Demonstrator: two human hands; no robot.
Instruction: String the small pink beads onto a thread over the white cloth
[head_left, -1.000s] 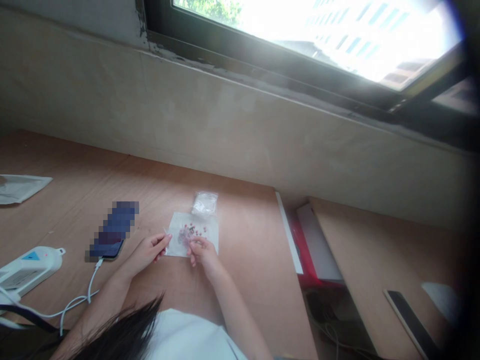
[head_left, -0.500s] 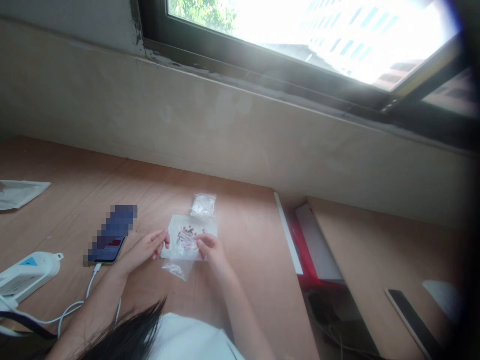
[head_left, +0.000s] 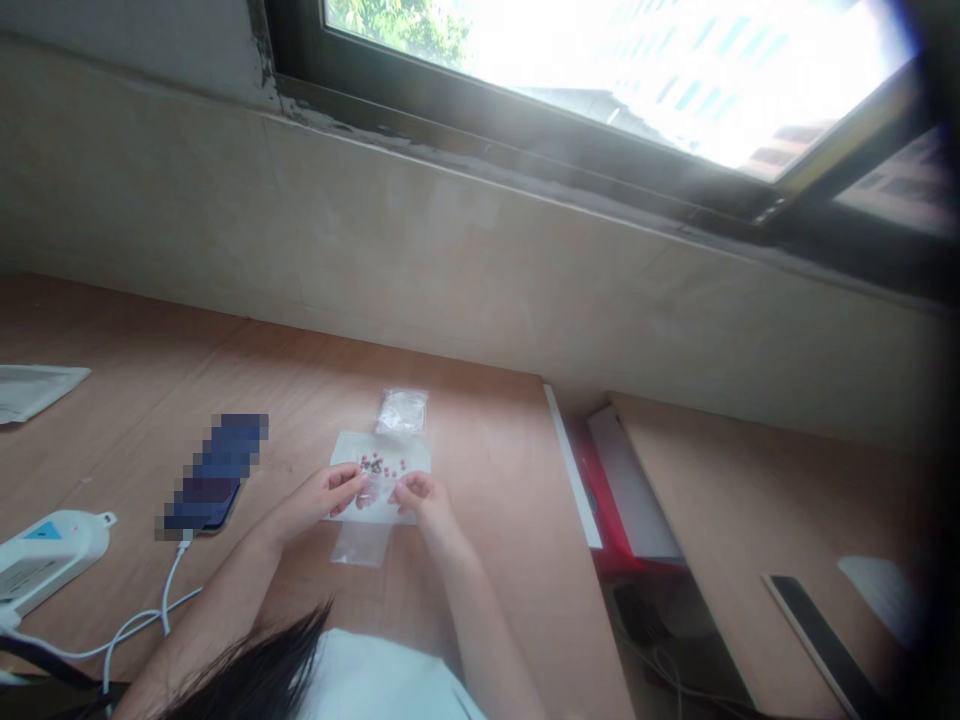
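Beneath a bright window [head_left: 600, 85], a person works bare-handed at a wood-topped desk [head_left: 480, 450]. Counting from the person, a white power strip [head_left: 56, 560] lies between 9 and 10 o'clock, a cabled smartphone [head_left: 225, 465] between 10 and 11, and a white sheet [head_left: 416, 447] at 12.

Over the sheet, the left hand [head_left: 324, 490] comes in from 9 o'clock and the right hand [head_left: 424, 493] from 3, tips apart. Each thumb and forefinger appears nearly closed in a pinch; whether either grips anything cannot be told.

One clear plastic bag [head_left: 403, 410] sits at the sheet's 12 o'clock edge, a flatter clear bag [head_left: 360, 546] near 6. Smallest are red and dark bead-like pieces [head_left: 386, 465], scattered on the sheet's far half, just beyond the fingertips.

Pieces this small likely call for a light pinch, steady wrists and a scatter kept inside the sheet's edges.

Fingers hide part of the sheet, pixelation masks the phone's screen, and the left border crops the power strip.
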